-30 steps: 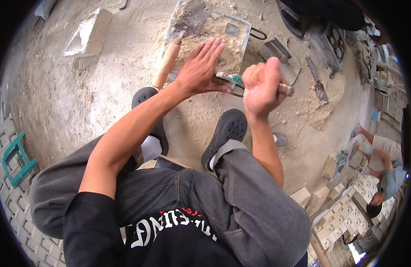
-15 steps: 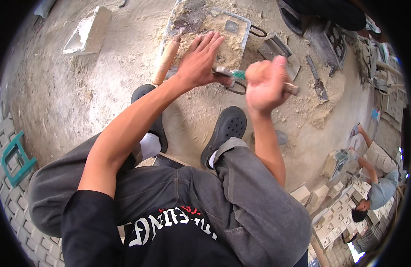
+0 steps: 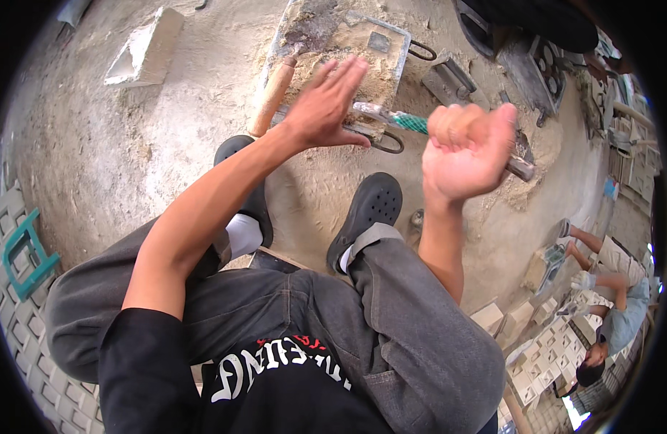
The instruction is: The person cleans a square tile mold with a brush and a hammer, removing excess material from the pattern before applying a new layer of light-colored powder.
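Tool (image 3: 392, 117) with a green grip (image 3: 413, 123) is sitting clenched in my right hand (image 3: 469, 150), silvery tip (image 3: 369, 109) near my left hand (image 3: 320, 110). That one's sitting open over the sandy tray (image 3: 403, 61), apart from the right.

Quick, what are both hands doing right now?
Left hand: open, fingers stretched out, gripping nothing that shows.
Right hand: closed, holding a tool with a green section.
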A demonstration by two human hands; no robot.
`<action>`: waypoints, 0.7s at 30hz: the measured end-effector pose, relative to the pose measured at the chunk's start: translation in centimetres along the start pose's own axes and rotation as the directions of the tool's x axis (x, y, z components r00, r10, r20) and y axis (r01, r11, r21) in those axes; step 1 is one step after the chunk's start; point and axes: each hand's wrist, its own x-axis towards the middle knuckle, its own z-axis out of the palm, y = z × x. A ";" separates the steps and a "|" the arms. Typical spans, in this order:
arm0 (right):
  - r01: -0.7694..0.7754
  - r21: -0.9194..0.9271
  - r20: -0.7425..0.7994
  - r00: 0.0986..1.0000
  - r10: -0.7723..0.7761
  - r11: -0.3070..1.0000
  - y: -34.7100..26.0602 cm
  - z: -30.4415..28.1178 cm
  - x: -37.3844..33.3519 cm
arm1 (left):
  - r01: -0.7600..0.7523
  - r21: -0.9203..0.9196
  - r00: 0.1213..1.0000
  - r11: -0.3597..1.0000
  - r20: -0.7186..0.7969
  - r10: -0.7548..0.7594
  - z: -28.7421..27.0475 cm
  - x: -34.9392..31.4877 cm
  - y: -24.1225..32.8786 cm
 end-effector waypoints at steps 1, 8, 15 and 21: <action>-0.004 0.057 -0.018 1.000 0.005 0.998 1.0 -0.4 -0.1 | 0.019 -0.022 1.000 1.000 0.014 -0.019 -0.1 0.0 0.1; -0.014 0.008 -0.004 1.000 0.014 1.000 2.6 -0.2 -1.1 | 0.093 -0.078 0.995 0.993 -0.025 -0.095 0.3 -0.3 -0.3; -0.022 -0.027 0.006 1.000 0.023 0.999 3.4 0.2 -1.1 | 0.096 -0.059 0.995 0.994 -0.008 -0.097 0.5 -0.1 -0.6; -0.043 0.010 -0.086 0.995 0.044 0.999 3.7 -0.6 -0.1 | 0.145 -0.018 0.989 0.989 -0.004 -0.145 1.1 1.0 -0.7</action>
